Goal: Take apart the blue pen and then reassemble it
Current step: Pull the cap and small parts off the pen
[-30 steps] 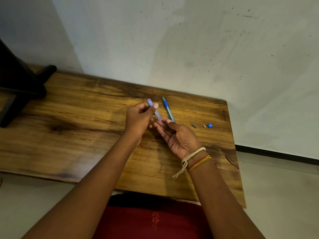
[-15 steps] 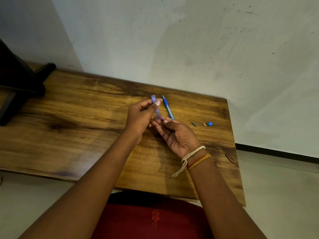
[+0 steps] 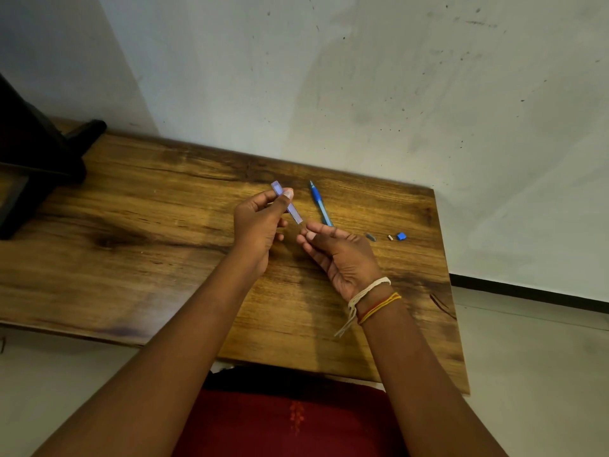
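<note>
My left hand (image 3: 258, 224) pinches a pale violet pen barrel (image 3: 294, 211) between thumb and fingers, held above the table and tilted down to the right. My right hand (image 3: 339, 255) lies palm-up just below the barrel's lower end, fingertips pinched at something too small to make out. The blue front part of the pen with its refill (image 3: 319, 201) lies on the wooden table (image 3: 131, 245) behind my right hand. A small grey piece (image 3: 370, 237), a tiny pale piece (image 3: 390, 238) and a blue cap piece (image 3: 401, 236) rest to the right.
A dark stand (image 3: 36, 159) occupies the table's far left corner. A white wall rises right behind the table. The table's right edge (image 3: 451, 291) drops to a pale floor. My red garment shows below the near edge.
The barrel in my left hand has rocked from tilted to more upright and back to tilted. My right hand has shifted slightly right, fingertips now just below the barrel's end.
</note>
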